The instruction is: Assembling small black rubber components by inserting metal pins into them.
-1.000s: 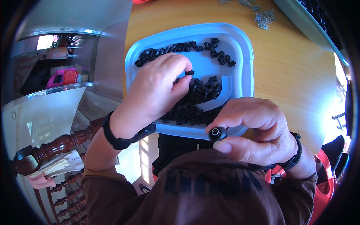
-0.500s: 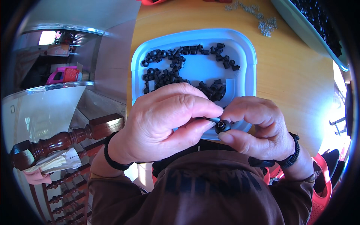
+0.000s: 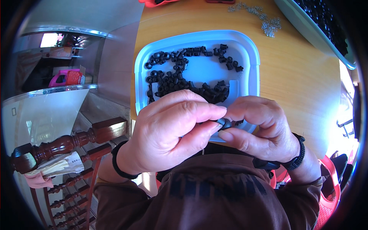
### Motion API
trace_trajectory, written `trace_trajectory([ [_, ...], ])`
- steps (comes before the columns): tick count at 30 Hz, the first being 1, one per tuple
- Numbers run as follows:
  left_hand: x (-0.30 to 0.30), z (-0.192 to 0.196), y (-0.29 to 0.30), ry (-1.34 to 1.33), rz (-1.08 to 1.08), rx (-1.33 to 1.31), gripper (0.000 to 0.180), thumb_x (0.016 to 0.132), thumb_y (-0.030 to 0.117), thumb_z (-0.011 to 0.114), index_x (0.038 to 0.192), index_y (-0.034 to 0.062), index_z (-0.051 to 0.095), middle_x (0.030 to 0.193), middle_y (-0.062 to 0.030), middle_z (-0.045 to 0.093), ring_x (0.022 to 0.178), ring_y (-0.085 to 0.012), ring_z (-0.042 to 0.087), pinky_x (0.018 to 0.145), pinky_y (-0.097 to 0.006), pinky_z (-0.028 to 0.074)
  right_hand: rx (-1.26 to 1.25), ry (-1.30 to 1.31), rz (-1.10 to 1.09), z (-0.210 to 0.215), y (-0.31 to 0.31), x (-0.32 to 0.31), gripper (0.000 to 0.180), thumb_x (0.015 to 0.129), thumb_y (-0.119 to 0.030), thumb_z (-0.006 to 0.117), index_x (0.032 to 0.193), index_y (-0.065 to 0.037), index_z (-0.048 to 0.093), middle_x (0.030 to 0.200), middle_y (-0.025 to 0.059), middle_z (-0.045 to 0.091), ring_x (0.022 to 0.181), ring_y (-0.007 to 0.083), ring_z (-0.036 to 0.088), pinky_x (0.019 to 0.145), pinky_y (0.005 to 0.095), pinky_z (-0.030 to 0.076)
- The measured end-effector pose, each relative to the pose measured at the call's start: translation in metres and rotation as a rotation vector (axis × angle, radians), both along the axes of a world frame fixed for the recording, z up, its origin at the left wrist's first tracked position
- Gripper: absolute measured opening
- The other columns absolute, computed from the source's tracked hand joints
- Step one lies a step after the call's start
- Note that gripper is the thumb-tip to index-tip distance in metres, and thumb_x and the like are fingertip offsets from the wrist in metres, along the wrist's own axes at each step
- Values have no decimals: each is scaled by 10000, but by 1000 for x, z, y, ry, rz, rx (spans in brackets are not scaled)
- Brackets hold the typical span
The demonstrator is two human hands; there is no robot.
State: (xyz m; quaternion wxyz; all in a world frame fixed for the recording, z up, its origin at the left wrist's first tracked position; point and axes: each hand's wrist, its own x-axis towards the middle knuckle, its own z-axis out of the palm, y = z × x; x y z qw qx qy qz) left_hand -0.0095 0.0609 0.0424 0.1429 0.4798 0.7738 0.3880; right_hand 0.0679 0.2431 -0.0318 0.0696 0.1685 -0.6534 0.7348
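My left hand (image 3: 168, 132) and my right hand (image 3: 264, 128) meet over the near edge of a light blue plastic tray (image 3: 254, 61). Between their fingertips is a small black plastic cord-lock piece (image 3: 227, 124), mostly hidden by the fingers. Both hands pinch it, the left thumb and forefinger from one side, the right thumb and forefinger from the other. Beyond my hands, many small black barrel-shaped pieces (image 3: 168, 81) lie scattered in the tray, thickest at its left and middle.
Loose metal springs (image 3: 270, 27) lie on the wooden table (image 3: 297, 88) at the far right. Beside them stands a large pale basin (image 3: 312, 32) full of black pieces. A red object (image 3: 155, 3) sits at the far edge. Dark wooden railing (image 3: 111, 130) rises at my left.
The black piece has tilted between my fingertips; its open end with the metal ring inside no longer shows. My right thumb has shifted slightly left and up. The view has moved a little.
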Motion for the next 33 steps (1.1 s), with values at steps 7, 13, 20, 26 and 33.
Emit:
trace_trajectory([
  [7, 13, -6, -2, 138, 91, 3, 269, 723, -56, 677, 988, -29, 639, 785, -109, 621, 649, -181, 604, 556, -260, 476, 139, 66, -66, -1, -3, -1, 146, 782, -101, 687, 872, -8, 620, 675, 86, 572, 596, 257, 562, 529, 338, 439],
  [13, 17, -8, -1, 167, 130, 3, 291, 710, -79, 683, 994, -50, 628, 787, -119, 609, 626, -186, 600, 528, -261, 484, 303, 81, -73, 0, 2, 2, 228, 782, -166, 707, 910, 6, 629, 777, 103, 634, 688, 268, 603, 606, 336, 468],
  [20, 26, -10, -6, 135, 162, 5, 340, 704, -114, 656, 1040, -83, 609, 806, -138, 602, 649, -194, 578, 568, -260, 480, 238, 45, -54, 0, 0, 3, 215, 775, -155, 714, 889, 8, 633, 776, 110, 631, 682, 269, 600, 600, 337, 465],
  [26, 26, -22, -5, 254, 165, 89, 350, 690, -112, 663, 1035, -77, 611, 797, -119, 606, 631, -186, 560, 557, -264, 457, 217, 54, -61, -2, -2, 4, 227, 763, -157, 725, 886, 10, 633, 769, 110, 626, 671, 272, 592, 593, 340, 460],
  [33, 23, -20, -3, 138, 191, 97, 340, 677, -92, 675, 1013, -57, 632, 776, -96, 609, 602, -177, 540, 537, -267, 426, 272, 103, -134, 0, -2, 3, 233, 747, -160, 733, 872, 11, 636, 746, 117, 621, 646, 277, 586, 584, 342, 456],
])
